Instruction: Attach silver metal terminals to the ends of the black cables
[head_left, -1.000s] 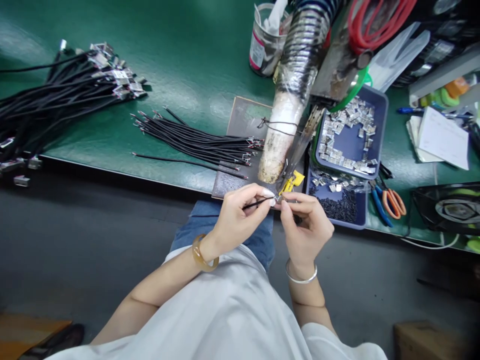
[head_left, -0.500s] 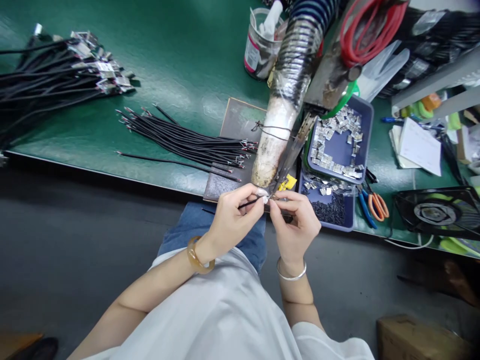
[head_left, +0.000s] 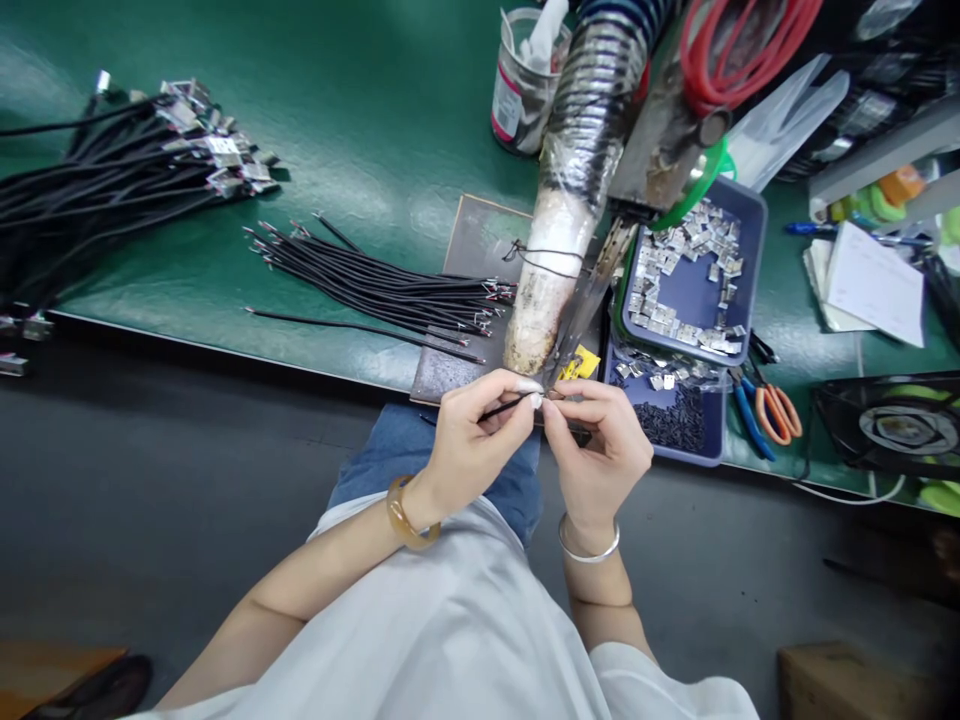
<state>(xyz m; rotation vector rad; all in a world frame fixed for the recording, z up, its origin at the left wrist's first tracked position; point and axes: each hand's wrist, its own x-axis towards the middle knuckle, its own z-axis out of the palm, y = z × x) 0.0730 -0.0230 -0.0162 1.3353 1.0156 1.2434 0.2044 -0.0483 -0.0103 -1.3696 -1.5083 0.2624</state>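
Note:
My left hand [head_left: 480,430] pinches a thin black cable [head_left: 498,409] close to its end, thumb against the fingers. Fingertip to fingertip with it, my right hand [head_left: 604,445] is closed in a pinch too; whatever lies between its fingers is too small and covered to name. Just above both hands ends a dark, narrow tool, which looks like a soldering iron [head_left: 581,305], slanting down from its holder. Beside that hangs a white-wrapped duct end [head_left: 544,290]. More cut black cables [head_left: 375,275] with bared wire ends lie to the left, partly on a brown board [head_left: 442,375].
Metal connectors fill a blue tray [head_left: 756,235] on the right, over a lower tray [head_left: 712,425] of small black pieces. Pliers [head_left: 772,410] and a fan [head_left: 900,430] stand beyond. Finished-looking cables with metal plugs [head_left: 221,150] are heaped far left. A plastic cup [head_left: 510,95] sits behind.
The view has shifted slightly, so the bench things appear a little farther right. Both hands keep the same pinched pose at the iron's tip.

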